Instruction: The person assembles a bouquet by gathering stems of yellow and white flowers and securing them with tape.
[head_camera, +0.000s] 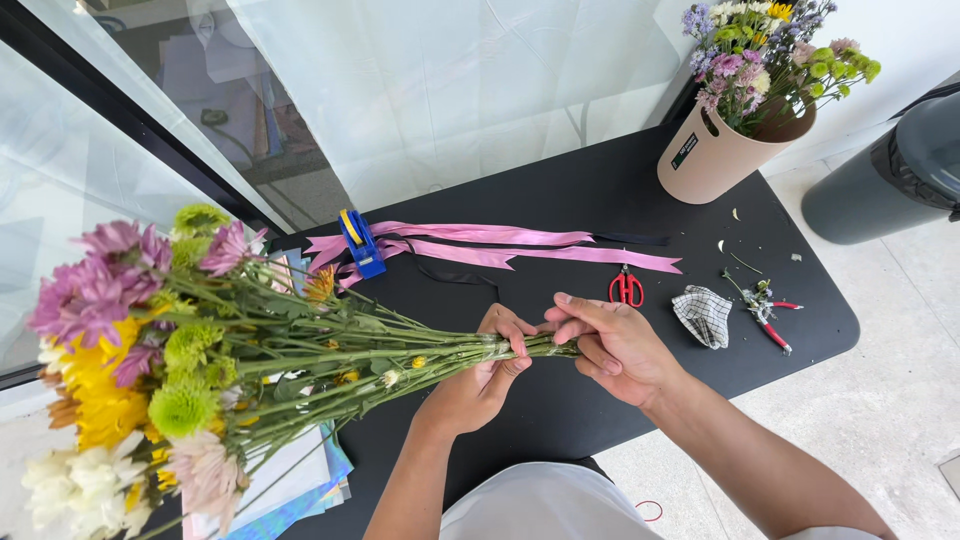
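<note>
A: Since the black counter (600, 200) carries everything here, start with it. What lies across it?

B: The biggest thing is the bouquet (200, 360), held level over the counter. Its heads, purple, yellow, green and white, fan out at the left, and the stems (440, 352) run right into the hands. My guess is it's kept flat so the heads hang free and the stems stay bunched.

A: And the hands?

B: The left hand (490, 375) comes from below, its fingers clenched round the stems at the narrow point. The right hand (615, 345) lies over the stem ends just beside it, fingers curled onto them; how firmly it grips, I cannot tell.

A: Next in size?

B: At the far right corner stands a beige round tub (715, 155) with a small dark rectangular label on its side, holding more loose flowers (765, 50). Off the counter's right end is a grey bin (890, 170).

A: Anything flat?

B: Pink ribbons (500, 245) trail across the middle. Coloured paper sheets (300, 480) are stacked under the blooms at the left.

A: Small things?

B: A blue tape dispenser (360, 245) on the ribbon's left end, a checked cloth (703, 315), red-handled scissors (627, 287) and red-handled pruners (770, 312), all near the right hand, probably for easy reach.
</note>
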